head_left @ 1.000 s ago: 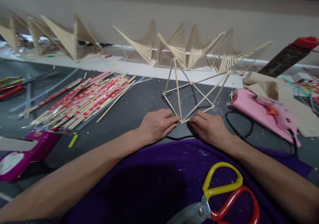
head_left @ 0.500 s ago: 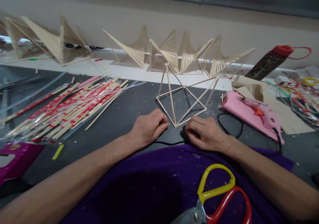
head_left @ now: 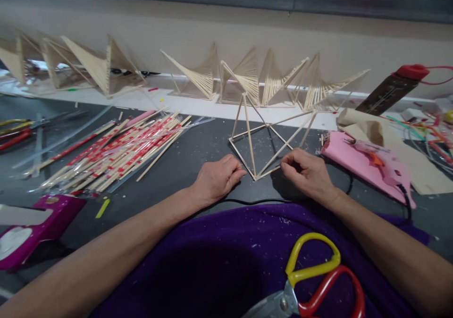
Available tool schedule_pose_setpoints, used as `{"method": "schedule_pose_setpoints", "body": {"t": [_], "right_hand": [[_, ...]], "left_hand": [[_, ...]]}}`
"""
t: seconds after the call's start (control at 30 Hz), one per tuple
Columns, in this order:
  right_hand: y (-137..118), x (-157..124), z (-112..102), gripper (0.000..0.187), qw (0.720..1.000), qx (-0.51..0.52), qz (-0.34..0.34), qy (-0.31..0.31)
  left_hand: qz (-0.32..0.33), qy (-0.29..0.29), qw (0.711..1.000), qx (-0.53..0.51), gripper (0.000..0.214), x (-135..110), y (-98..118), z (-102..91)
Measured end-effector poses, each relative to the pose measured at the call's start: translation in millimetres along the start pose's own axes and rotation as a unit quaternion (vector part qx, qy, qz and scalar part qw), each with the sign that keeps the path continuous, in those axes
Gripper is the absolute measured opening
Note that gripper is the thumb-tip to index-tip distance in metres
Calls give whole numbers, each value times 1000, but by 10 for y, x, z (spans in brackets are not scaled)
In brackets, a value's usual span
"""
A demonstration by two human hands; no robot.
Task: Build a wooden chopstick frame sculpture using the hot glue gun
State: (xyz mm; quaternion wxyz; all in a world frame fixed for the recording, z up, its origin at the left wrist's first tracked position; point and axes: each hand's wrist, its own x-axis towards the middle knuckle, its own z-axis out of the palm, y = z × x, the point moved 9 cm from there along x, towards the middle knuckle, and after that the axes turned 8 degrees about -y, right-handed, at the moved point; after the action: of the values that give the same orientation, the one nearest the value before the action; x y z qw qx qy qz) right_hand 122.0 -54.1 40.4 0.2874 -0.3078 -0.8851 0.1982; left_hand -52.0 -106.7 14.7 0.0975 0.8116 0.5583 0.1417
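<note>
A frame of glued wooden sticks (head_left: 250, 141) stands on the grey table, with open triangular sides and one corner pointing at me. My left hand (head_left: 220, 179) rests just left of that near corner, apart from the frame. Its fingers are curled and the thumb presses on the forefinger, with nothing showing in them. At the frame's right base corner is my right hand (head_left: 308, 172), fingers bent in a pinch. It covers the end of a base stick; whether it grips the stick is hidden. Scissors (head_left: 314, 280) with one yellow and one red handle lie on the purple cloth (head_left: 219, 261) before me.
Left lie bundled sticks (head_left: 116, 153) in red-marked plastic and a magenta object (head_left: 53, 228). Several finished stick models (head_left: 198, 75) line the wall. To the right are a pink glue gun (head_left: 380, 162) on pink material, brown paper (head_left: 421, 174) and a tilted bottle (head_left: 389, 91).
My right hand has moved right and slightly away from me, from beside the near corner to the frame's right corner. My left hand stays nearly in place. The view has turned slightly left.
</note>
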Motion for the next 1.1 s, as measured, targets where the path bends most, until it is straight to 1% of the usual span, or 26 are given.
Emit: {"method": "schedule_pose_setpoints", "body": {"t": [0.07,0.13,0.2,0.23,0.3,0.37,0.43,0.47,0.5,0.6,0.67,0.8,0.9,1.0,1.1], "right_hand": [[97,-5,-28,11,998,41,37,15],[195,-25,-15,14,993,87,75,16],[213,-49,30,21,988,122,90,0],[170,-60,51,25,989,125,82,-11],[-36,-82,102,29,994,99,27,-42],[-344,-130,208,27,993,33,-61,-95],[-610,-207,361,19,977,-58,-140,-153],[-684,-236,429,17,967,-101,-160,-172],[-714,-247,476,19,960,-137,-164,-179],[-634,-198,547,29,955,-204,-124,-177],[-555,-160,594,30,949,-235,-103,-185],[-534,-148,681,27,932,-268,-120,-215],[-555,-157,705,23,926,-274,-122,-230],[-566,-151,719,20,924,-278,-118,-234],[-566,-140,717,19,928,-276,-117,-224]], "left_hand": [[8,6,1000,1,25,-7,8,-6],[20,16,1000,-4,23,-15,18,-15],[31,24,999,-11,19,-23,26,-16],[36,26,999,-13,16,-26,30,-11],[43,27,999,-11,12,-30,38,0],[50,33,998,-5,11,-36,52,0],[59,43,997,-3,11,-43,80,-13],[66,47,997,-5,12,-46,99,-19],[73,49,996,-7,14,-48,119,-22],[83,44,996,-11,17,-47,161,-15],[82,38,996,-15,19,-44,169,-7],[73,39,996,-27,29,-44,154,-11],[72,48,996,-5,27,-45,156,-14],[69,47,996,31,27,-38,157,5],[67,32,996,53,28,-28,154,43]]}}
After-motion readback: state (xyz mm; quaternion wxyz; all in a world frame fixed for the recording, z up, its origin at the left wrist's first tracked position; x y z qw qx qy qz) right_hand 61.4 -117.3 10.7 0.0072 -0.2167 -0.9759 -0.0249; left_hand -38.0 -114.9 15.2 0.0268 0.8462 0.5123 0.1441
